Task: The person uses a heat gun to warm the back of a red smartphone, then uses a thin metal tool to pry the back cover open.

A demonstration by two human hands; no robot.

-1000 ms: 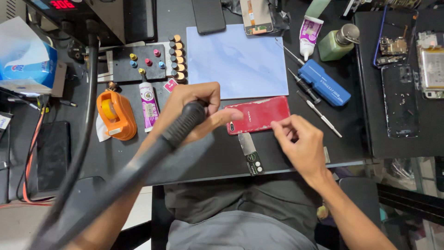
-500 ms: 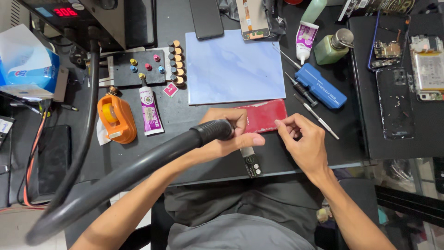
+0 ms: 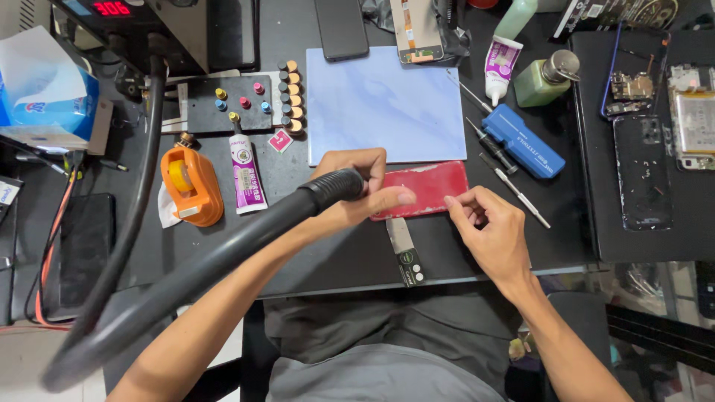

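Lying flat near the mat's near edge, the red phone sits on the black table, just beyond a narrow black tool that pokes out from under it toward the person. The left hand is closed around the ribbed black nozzle of a thick hose, fingers wrapped over it and the thumb stretched out flat across the phone's left end. The right hand is loosely curled, holding nothing, its fingertips touching the phone's right near corner.

Just far of the phone lies a pale blue mat. To the right of it are a blue case, two thin screwdrivers and a green bottle. Left of the hands lie a glue tube and an orange tape dispenser, with a black block of coloured bits farther back. The hose curves away to the left and up to a station with a red display at the far left. A stripped phone frame lies well apart at the right.
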